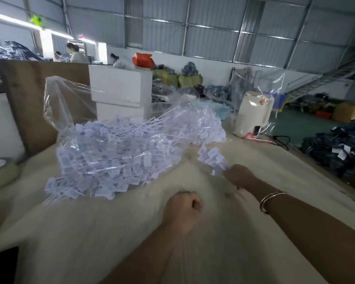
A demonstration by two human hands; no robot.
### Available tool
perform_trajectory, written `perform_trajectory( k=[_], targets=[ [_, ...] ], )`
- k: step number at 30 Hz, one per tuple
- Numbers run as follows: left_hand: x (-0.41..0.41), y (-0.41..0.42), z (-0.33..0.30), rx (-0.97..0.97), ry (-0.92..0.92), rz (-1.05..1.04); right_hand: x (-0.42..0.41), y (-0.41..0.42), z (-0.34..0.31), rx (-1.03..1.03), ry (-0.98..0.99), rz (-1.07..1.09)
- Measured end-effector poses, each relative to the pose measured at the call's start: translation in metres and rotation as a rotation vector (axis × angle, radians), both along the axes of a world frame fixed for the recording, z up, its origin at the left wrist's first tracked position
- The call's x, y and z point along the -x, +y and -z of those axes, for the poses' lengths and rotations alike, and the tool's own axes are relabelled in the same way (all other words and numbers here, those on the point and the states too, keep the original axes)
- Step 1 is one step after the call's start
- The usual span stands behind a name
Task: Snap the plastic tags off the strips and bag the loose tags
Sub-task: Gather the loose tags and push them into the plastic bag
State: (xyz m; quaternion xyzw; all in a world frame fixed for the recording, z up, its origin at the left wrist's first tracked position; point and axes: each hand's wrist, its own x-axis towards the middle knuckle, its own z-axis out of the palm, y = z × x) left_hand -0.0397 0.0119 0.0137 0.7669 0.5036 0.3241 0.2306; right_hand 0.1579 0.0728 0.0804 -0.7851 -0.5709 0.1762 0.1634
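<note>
Holding a bunch of tags (212, 158) in the right hand (237, 174) beside the clear bag (103, 144).
Left hand (182, 208) rests fisted, empty, on the table (234, 242).

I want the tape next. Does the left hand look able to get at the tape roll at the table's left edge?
Probably yes. The left hand, a fist holding nothing visible, has bare table between it and the tape roll. The tag pile lies farther back, off that path. It is a long sideways stretch, though.

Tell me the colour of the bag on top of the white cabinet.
Red-orange: the bag sits atop the white cabinet, seen in the head view, the only one.
</note>
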Motion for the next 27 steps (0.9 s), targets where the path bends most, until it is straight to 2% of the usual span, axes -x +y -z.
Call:
perform_trajectory(
  k=[3,8,11,16,21,24,27],
  targets=[
    [0.000,0.000,0.002,0.011,-0.024,0.010,-0.006,0.009,-0.008,-0.088,0.135,0.083],
    [0.001,0.001,0.003,0.025,-0.056,0.023,-0.008,0.013,-0.022,0.012,0.495,0.107],
    [0.001,0.003,0.003,0.030,-0.052,0.020,-0.016,0.005,-0.020,0.062,0.615,0.060],
    [0.001,0.001,0.003,-0.005,-0.035,0.024,-0.025,-0.016,-0.043,-0.083,0.609,-0.066],
    [-0.006,-0.009,-0.003,-0.130,0.051,0.080,0.006,-0.027,-0.148,-0.235,0.616,-0.224],
    [-0.007,-0.020,-0.029,-0.381,0.212,0.165,0.057,-0.016,-0.194,-0.309,0.523,-0.480],
    [0.000,-0.030,-0.073,-0.747,0.114,0.091,0.117,0.009,-0.207,-0.235,0.353,-0.746]
  ],
)
